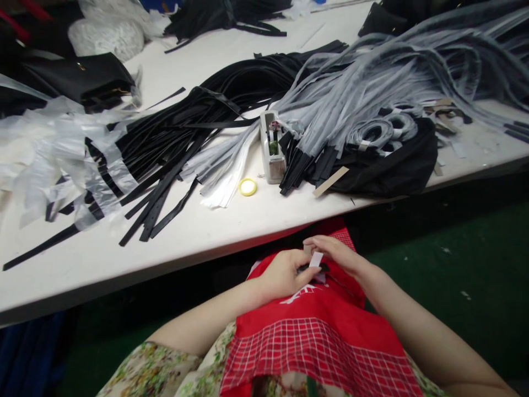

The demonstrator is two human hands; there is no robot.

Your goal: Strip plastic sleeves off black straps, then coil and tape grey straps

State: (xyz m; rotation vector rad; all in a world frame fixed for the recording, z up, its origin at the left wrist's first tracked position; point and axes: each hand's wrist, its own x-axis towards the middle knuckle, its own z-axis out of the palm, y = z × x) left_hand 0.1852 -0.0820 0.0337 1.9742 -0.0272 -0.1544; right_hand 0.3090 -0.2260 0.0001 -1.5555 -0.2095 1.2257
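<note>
Both hands meet over my lap, in front of the red apron (pixel 330 300). My left hand (pixel 283 273) is closed, with a small white tag (pixel 316 259) sticking up between its thumb and fingers. Curled in from the other side, my right hand (pixel 336 253) has its fingertips close to the tag and beside a small beige piece (pixel 307 250). Something small and dark (pixel 323 267) shows under the fingers; its kind is hidden. What the right fingers pinch is covered by the hand itself.
On the white table (pixel 177 248) lie black straps (pixel 231 82), straps in clear plastic sleeves (pixel 343 94), a white and grey device (pixel 273 146), a yellow-rimmed disc (pixel 247 187), a beige strip (pixel 331 182) and coiled rings (pixel 372 132) on black cloth. Black bags (pixel 78 77) lie at the left.
</note>
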